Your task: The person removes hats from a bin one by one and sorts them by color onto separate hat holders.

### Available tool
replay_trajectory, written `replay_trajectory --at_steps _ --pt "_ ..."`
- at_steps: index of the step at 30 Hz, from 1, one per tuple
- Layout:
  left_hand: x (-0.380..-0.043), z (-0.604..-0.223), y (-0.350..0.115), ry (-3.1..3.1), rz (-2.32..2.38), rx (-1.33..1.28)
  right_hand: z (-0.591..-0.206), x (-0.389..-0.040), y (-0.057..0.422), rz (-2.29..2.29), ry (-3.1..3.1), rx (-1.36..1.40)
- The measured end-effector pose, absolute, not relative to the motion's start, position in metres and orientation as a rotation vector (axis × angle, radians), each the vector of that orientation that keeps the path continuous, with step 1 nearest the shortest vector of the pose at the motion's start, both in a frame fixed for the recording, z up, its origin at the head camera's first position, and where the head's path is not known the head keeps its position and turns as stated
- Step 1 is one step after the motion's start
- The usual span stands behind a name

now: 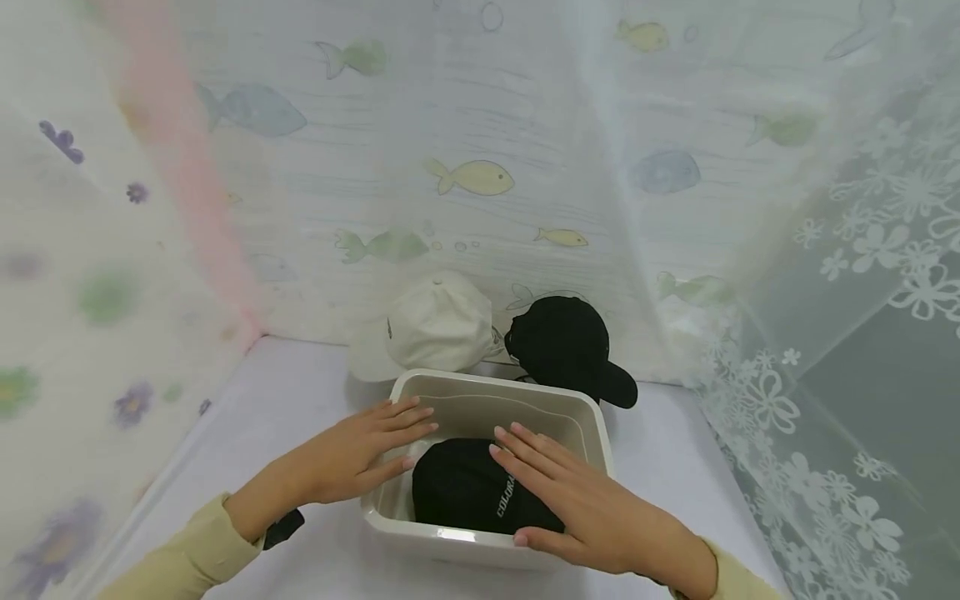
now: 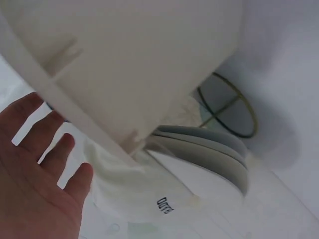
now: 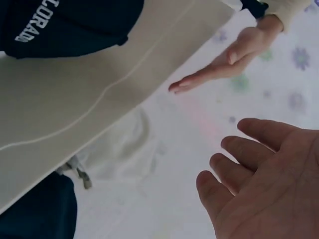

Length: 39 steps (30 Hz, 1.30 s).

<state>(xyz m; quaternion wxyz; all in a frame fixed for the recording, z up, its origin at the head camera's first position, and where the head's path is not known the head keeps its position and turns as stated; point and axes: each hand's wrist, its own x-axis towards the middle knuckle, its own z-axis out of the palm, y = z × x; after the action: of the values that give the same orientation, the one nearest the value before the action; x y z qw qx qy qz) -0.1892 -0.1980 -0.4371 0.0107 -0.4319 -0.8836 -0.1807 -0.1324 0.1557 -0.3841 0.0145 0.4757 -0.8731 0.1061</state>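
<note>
A black cap [image 1: 457, 483] with white lettering lies inside a whitish plastic bin [image 1: 435, 532]. My left hand [image 1: 348, 458] hovers by the bin's left rim, its fingers extended and holding nothing. Over the right part of the bin is my right hand [image 1: 592, 508], fingers straight, covering part of the cap in the head view. Whether it touches the cap or the rim I cannot tell there; the right wrist view shows this hand [image 3: 269, 184] apart from the bin wall [image 3: 99, 109], with nothing in it.
Behind the bin sit a white cap [image 1: 442, 321], brim to the left, and a second black cap [image 1: 562, 342], brim to the right. A thin wire ring [image 2: 255, 119] shows near the white cap. Patterned curtains [image 1: 480, 125] surround the white table [image 1: 292, 392].
</note>
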Motion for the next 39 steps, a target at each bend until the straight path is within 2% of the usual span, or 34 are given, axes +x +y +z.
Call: replay_trajectory --at_steps 10,15,23,39 --pt "-0.191 -0.46 -0.213 -2.544 -0.37 -1.416 -0.393 -0.2 0.131 0.391 -2.964 1.551" --pt "-0.196 -0.471 -0.216 -2.485 -0.389 -1.446 -0.404 -0.223 0.12 0.478 -3.044 1.581" --pt "-0.197 -0.481 -0.22 -2.419 -0.352 -1.466 -0.424 -0.243 0.1 0.595 -3.062 1.71" --pt "-0.197 -0.486 -0.219 -2.41 -0.371 -1.467 -0.467 -0.26 0.08 0.638 -3.227 1.71"
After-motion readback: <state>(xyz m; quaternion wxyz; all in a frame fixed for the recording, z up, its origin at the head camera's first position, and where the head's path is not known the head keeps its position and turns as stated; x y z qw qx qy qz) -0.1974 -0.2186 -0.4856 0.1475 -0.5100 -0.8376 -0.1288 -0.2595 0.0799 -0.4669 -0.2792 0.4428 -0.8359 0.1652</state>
